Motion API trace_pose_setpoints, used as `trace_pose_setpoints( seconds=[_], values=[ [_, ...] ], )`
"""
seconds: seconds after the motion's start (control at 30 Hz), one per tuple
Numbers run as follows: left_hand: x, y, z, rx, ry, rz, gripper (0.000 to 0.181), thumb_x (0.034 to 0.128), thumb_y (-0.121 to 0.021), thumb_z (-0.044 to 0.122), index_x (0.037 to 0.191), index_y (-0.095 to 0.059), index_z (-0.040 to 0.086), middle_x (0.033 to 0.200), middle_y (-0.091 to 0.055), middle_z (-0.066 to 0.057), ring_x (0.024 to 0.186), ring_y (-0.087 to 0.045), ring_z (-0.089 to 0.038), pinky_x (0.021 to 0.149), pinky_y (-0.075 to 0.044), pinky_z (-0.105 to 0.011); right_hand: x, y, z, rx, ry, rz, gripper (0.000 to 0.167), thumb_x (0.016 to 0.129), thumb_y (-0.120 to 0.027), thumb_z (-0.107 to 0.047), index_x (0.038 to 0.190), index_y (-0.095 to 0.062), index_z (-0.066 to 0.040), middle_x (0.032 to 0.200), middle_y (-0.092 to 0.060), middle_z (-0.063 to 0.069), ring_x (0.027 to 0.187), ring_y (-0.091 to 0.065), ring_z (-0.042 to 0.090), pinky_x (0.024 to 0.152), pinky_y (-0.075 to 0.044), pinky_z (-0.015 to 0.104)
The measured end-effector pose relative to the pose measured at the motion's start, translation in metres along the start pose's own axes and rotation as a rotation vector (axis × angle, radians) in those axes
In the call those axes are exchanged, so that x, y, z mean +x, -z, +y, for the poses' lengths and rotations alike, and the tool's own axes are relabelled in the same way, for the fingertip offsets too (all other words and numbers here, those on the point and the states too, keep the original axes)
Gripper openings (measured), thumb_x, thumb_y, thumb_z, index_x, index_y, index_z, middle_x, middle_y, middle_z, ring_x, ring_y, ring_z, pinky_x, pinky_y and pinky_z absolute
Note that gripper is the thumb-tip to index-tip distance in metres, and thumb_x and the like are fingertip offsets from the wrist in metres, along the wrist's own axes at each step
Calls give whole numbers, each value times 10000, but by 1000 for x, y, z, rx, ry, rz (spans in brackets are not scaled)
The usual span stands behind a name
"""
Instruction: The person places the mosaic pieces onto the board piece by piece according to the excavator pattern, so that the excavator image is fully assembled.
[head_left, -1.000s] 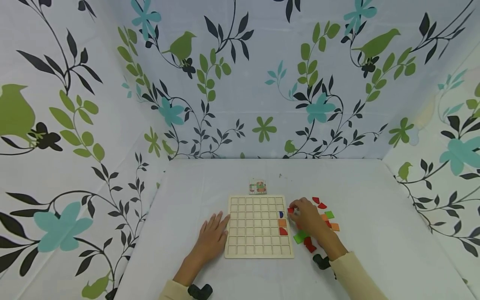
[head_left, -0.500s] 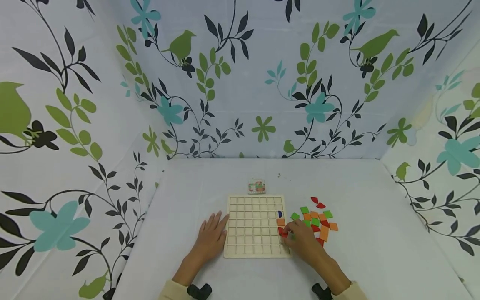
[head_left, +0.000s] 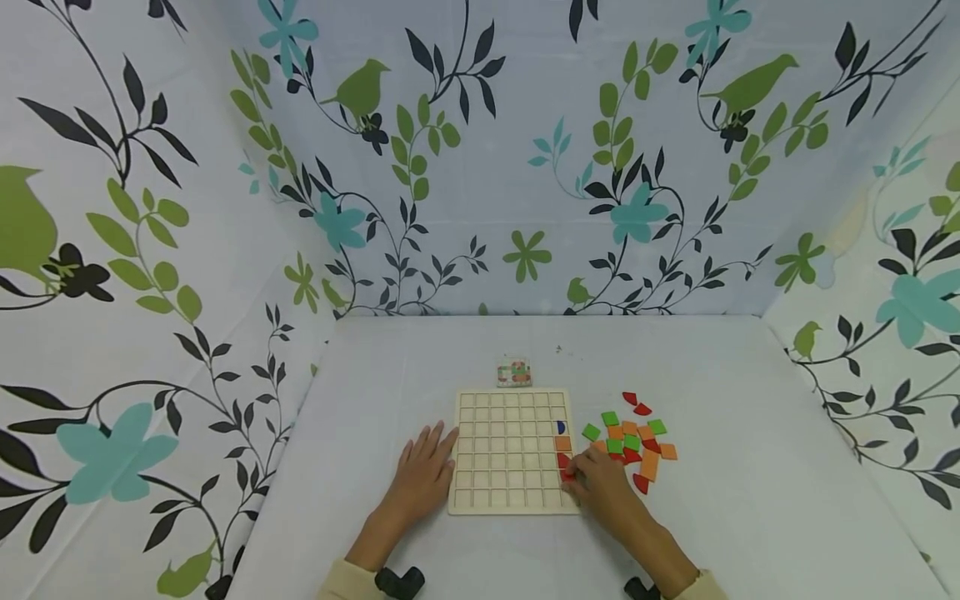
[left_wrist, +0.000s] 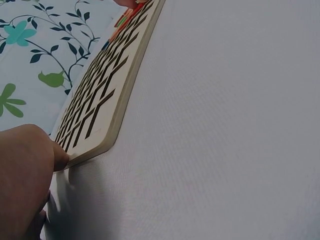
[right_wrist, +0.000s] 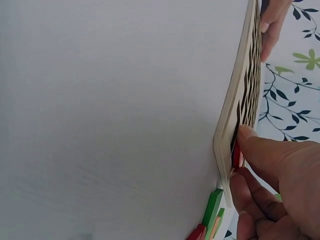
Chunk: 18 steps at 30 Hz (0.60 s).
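Note:
My right hand [head_left: 609, 493] pinches a red piece [right_wrist: 237, 156] between thumb and fingers, at a cell of the wooden grid board's [head_left: 510, 462] right column. Part of that piece is hidden by the fingertips. Above it in the same column lie a red quarter-round piece [head_left: 562, 459], an orange square [head_left: 562, 443] and a blue half-round piece [head_left: 560, 427]. My left hand [head_left: 422, 477] rests with extended fingers at the board's left edge, its thumb touching the rim in the left wrist view.
Right of the board, loose green, orange and red pieces [head_left: 649, 465] lie scattered on the white table [head_left: 750, 500]. A small card [head_left: 513, 372] with a coloured pattern sits behind the board. Patterned cloth [head_left: 480, 167] stands behind and at both sides.
My right hand has brought a red piece from beside the board's upper right down to the right column, below the red quarter-round piece. My left hand has stayed in place.

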<state>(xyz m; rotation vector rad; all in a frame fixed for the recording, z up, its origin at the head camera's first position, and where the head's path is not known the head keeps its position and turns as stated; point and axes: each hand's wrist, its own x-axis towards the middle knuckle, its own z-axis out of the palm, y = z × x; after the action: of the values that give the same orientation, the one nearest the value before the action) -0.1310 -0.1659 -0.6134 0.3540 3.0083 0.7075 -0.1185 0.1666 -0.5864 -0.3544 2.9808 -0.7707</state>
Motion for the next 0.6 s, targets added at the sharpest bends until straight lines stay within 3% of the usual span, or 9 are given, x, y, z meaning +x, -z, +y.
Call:
trace_pose_setpoints(
  seconds=[0.27,0.6],
  values=[
    [0,-1,0,0,-7,17,527,1102,-477,228,1619,-438,134,1703,-333,-187,1591,-249,-443,1240,-193,-693,0,0,2,32,26,-5,121,911,-836,-121,950,-744,-190,948,-614,-94,891,-577,66,823,-596,263],
    [-1,2,2,-12,3,-1,528,1109,-473,229,1626,-425,134,1709,-319,-184,1598,-234,-438,1249,-178,-689,-1,2,3,55,21,-36,135,922,-825,-108,971,-756,-214,990,-632,-103,952,-589,70,895,-600,301]
  ],
)
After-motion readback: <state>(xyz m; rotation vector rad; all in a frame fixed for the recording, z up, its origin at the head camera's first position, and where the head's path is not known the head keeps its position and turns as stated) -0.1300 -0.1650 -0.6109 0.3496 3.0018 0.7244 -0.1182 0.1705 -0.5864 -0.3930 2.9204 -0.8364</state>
